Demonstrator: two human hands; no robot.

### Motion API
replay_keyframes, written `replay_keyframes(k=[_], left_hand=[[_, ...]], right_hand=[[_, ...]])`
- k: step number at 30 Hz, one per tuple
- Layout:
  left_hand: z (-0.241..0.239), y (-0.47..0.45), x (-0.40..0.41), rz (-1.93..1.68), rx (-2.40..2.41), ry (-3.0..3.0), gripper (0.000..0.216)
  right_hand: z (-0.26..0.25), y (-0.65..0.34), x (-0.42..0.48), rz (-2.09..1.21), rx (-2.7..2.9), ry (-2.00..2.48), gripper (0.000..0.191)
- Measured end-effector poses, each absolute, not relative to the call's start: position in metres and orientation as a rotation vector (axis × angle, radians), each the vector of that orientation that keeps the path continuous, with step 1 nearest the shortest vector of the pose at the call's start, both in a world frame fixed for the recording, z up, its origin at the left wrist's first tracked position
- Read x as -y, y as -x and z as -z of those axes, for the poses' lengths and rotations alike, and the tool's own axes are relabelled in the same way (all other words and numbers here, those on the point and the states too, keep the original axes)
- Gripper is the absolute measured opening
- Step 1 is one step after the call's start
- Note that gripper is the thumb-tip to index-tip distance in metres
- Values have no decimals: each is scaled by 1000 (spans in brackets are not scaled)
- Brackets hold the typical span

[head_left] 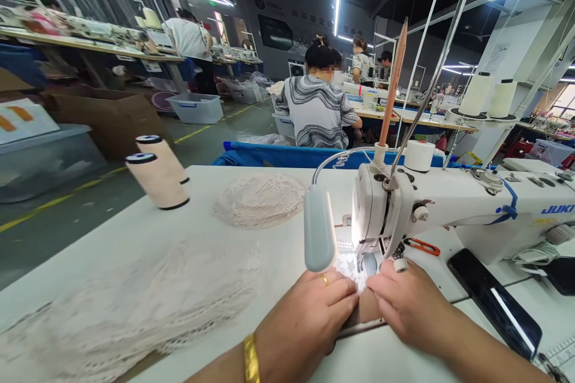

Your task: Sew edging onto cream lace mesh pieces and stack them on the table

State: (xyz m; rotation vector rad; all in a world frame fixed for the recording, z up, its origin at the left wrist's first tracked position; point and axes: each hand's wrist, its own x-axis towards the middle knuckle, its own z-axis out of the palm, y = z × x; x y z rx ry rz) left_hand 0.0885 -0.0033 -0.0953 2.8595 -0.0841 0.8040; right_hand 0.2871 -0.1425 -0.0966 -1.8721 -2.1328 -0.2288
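White lace fabric lies brightly lit under the needle area of a white sewing machine. My left hand, with a gold ring and bracelet, has its fingers closed at the near left edge of the lace. Close by on the right, my right hand pinches the cloth beside the presser foot. A grey lamp head hangs just above my left hand and hides part of the lace. The needle tip cannot be made out.
A lace heap and a round lace pile lie on the left. Two thread cones stand behind. Right of the machine head are orange snips and a black phone. A seated person works ahead.
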Motion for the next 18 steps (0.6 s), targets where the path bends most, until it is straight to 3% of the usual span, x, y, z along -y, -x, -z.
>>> replay_keyframes(k=[12,18], left_hand=[[97,-101,-9,-831,-47,-2890,28],[101,-107,-15,-665,-212,-2757,32]], right_hand=[[92,-285,135,245,2000,1909,27],[98,-287,135,301,1986,1902,28]])
